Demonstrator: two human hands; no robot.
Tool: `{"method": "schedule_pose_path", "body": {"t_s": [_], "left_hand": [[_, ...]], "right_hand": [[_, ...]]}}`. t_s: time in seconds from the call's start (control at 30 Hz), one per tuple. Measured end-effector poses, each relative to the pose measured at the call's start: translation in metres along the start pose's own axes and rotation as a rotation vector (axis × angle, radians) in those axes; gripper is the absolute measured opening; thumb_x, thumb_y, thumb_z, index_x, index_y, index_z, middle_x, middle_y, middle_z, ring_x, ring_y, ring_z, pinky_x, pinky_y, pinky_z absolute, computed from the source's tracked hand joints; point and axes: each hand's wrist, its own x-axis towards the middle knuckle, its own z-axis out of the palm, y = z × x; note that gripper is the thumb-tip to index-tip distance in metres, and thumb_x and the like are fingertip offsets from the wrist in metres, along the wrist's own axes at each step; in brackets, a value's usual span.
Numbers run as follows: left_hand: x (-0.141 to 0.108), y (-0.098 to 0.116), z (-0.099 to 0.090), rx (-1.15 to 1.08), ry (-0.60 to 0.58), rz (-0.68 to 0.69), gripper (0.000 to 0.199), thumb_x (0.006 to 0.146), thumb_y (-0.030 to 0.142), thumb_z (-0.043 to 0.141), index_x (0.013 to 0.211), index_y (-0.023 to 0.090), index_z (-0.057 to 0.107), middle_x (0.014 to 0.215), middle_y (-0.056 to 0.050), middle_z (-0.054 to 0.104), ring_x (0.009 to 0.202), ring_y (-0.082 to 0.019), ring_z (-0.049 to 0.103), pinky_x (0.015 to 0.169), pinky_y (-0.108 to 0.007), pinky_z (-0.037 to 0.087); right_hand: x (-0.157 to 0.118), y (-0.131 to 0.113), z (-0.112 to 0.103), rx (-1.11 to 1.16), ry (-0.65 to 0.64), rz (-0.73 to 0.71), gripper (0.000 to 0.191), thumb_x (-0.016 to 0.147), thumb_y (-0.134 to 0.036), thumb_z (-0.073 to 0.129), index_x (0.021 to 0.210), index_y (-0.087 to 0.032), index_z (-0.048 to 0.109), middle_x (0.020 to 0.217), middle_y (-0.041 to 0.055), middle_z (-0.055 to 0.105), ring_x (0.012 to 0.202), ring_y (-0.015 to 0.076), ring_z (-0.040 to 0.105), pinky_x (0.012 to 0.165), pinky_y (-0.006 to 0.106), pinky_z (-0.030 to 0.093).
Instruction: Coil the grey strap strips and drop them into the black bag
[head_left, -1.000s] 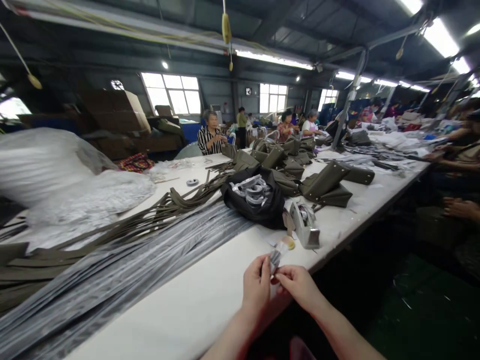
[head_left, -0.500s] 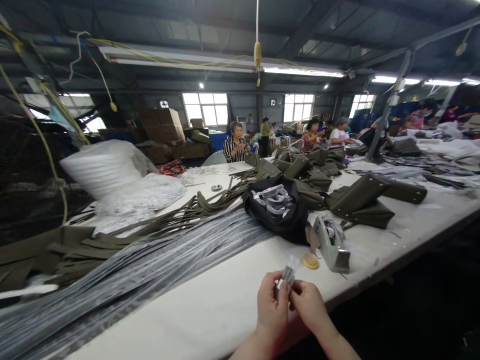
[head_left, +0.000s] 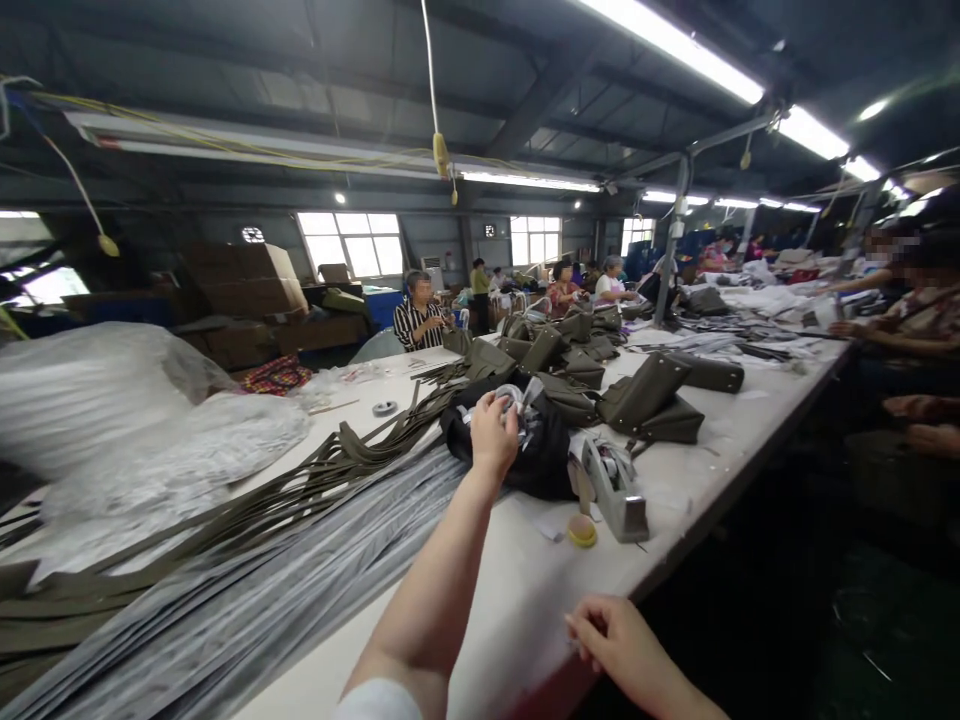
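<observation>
- Bent the fingers of the left hand (head_left: 493,432) over the grey-white wrapped pieces (head_left: 531,412) in the mouth of the black bag (head_left: 551,462); could not tell whether pinching one or only touching.
- Held the fingers of the right hand (head_left: 611,630) half curled and close together, near the front edge of the white table (head_left: 495,575); saw nothing between them, but could not exclude some small thing.
- Parted both hands since half a second earlier, when joined at a small wrapped packet; saw no packet in the right hand any more.
- Judged from this change a stop, or a pause, in the two-handed handling, with the left hand turned instead to the supply in the bag.
- Found a small pale scrap (head_left: 551,528) just beside the yellow tape roll (head_left: 582,531); could not tell whether the same packet or not.
- Noted the tape dispenser (head_left: 619,495) to the right of the bag, untouched by either hand.
- Saw film-covered strips (head_left: 300,550) and olive straps (head_left: 352,455) stretching away leftward along the table.
- Noticed farther off a pile of olive bags (head_left: 645,395), and across the table a person in a striped shirt (head_left: 420,322).
</observation>
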Motion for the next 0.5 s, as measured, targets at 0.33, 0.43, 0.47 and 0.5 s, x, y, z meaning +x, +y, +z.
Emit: {"method": "schedule_pose_path", "body": {"t_s": [0.33, 0.43, 0.47, 0.5], "left_hand": [[-0.106, -0.101, -0.094, 0.735, -0.298, -0.346, 0.035, 0.092, 0.028, 0.042, 0.121, 0.016, 0.056, 0.132, -0.013, 0.053, 0.124, -0.025, 0.046, 0.107, -0.036, 0.031], [-0.116, -0.147, -0.147, 0.955, -0.297, -0.576, 0.045, 0.087, 0.02, 0.044, 0.128, 0.004, 0.049, 0.14, -0.025, 0.043, 0.129, -0.035, 0.039, 0.108, -0.048, 0.023], [-0.116, -0.158, -0.163, 1.007, -0.301, -0.626, 0.047, 0.085, 0.019, 0.045, 0.129, 0.001, 0.047, 0.14, -0.028, 0.041, 0.13, -0.038, 0.037, 0.107, -0.051, 0.021], [-0.116, -0.165, -0.178, 1.045, -0.324, -0.658, 0.047, 0.084, 0.018, 0.046, 0.128, 0.002, 0.048, 0.139, -0.029, 0.042, 0.13, -0.038, 0.038, 0.107, -0.053, 0.019]], "right_hand": [[-0.02, 0.073, -0.01, 0.026, 0.019, 0.156, 0.05, 0.076, -0.067, 0.049, 0.064, -0.02, 0.061, 0.051, 0.0003, 0.059, 0.039, 0.0126, 0.049, 0.044, 0.024, 0.034], [-0.022, 0.093, -0.01, 0.034, -0.027, 0.181, 0.051, 0.075, -0.069, 0.049, 0.062, -0.021, 0.062, 0.052, 0.0013, 0.059, 0.04, 0.0142, 0.049, 0.045, 0.026, 0.035], [-0.021, 0.097, -0.009, 0.038, -0.046, 0.185, 0.051, 0.075, -0.069, 0.049, 0.062, -0.022, 0.063, 0.052, 0.0017, 0.059, 0.04, 0.0147, 0.05, 0.045, 0.026, 0.035], [-0.02, 0.101, -0.007, 0.042, -0.066, 0.184, 0.051, 0.075, -0.069, 0.049, 0.062, -0.022, 0.063, 0.053, 0.0021, 0.059, 0.041, 0.0152, 0.05, 0.045, 0.027, 0.036]]}}
